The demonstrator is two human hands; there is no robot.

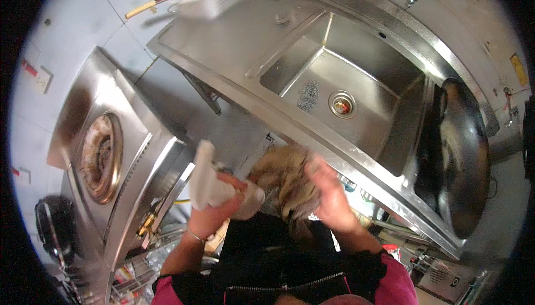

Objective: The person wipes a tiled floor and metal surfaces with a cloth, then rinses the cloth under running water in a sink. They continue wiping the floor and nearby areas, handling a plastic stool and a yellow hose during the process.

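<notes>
My left hand (221, 211) is closed around a white object (205, 179), blurred by motion, perhaps a cloth or ladle. A brown, crumpled cloth (292, 179) hangs against my right hand (328, 192), whose fingers lie along its right side. Both hands are before my black apron, close to the front edge of a stainless steel sink (355, 83). Inside the basin a steel wool scourer (308, 96) lies left of the drain (342, 104), which holds orange-red scraps.
A steel stove (138, 108) with a round, stained burner (100, 158) stands at left. A large black wok (464, 158) leans at the sink's right end. On the left drainboard sits a blurred white basket (213, 2). Wire shelving (125, 280) is below left.
</notes>
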